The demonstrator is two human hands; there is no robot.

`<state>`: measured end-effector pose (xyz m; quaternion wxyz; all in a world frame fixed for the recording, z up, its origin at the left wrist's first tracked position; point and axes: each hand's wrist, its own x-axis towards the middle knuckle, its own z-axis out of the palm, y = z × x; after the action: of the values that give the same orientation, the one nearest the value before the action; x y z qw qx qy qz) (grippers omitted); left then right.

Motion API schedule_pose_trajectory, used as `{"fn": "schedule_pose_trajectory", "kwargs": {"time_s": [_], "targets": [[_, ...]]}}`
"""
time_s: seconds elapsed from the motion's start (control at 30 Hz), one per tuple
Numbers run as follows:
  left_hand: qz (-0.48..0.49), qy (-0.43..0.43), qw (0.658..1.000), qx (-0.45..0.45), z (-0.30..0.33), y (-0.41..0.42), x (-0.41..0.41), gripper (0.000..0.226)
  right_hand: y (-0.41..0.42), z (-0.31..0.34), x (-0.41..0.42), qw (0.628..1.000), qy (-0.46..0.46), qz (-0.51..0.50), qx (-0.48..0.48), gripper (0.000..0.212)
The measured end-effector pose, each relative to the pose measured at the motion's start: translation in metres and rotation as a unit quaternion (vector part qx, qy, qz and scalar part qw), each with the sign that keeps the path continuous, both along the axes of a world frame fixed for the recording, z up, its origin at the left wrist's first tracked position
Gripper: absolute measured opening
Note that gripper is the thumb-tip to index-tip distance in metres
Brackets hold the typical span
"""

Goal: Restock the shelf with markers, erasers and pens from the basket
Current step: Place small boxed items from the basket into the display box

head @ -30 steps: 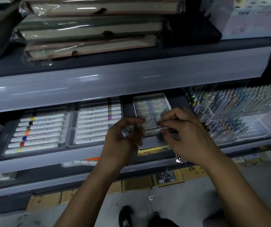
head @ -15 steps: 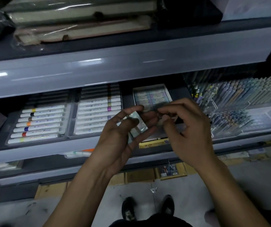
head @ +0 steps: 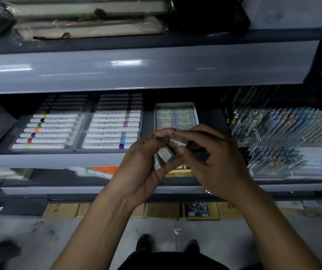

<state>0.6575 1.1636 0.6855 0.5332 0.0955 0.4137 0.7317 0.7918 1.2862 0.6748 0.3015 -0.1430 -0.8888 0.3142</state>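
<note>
Head view: left hand (head: 144,162) gripped a small stack of erasers (head: 165,155), fingers curled round them, while right hand (head: 210,158) pinched one eraser (head: 176,142) at the stack's top. The eraser box (head: 176,117) on the shelf (head: 59,159) lay at 12 o'clock, just beyond both grips. Pinched eraser's long axis ran 9-to-3, matching the boxed rows; right hand looked nearer.

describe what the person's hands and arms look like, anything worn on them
Both the left hand and the right hand are bare: no gloves, rings, watch or bands show. Both forearms are bare up to the frame's edge, with no sleeve in view.
</note>
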Motion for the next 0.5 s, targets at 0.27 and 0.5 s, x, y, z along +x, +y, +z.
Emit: {"fn": "schedule_pose_trajectory", "kwargs": {"time_s": [0.27, 0.5], "targets": [[0.031, 0.335, 0.937, -0.100, -0.014, -0.008, 0.000, 0.015, 0.001, 0.000, 0.000, 0.999, 0.004, -0.014, -0.046, 0.020], [0.092, 0.455, 0.874, -0.143, -0.022, -0.011, -0.011, 0.017, 0.006, 0.002, -0.006, 0.997, 0.018, -0.044, -0.053, 0.010]]}}
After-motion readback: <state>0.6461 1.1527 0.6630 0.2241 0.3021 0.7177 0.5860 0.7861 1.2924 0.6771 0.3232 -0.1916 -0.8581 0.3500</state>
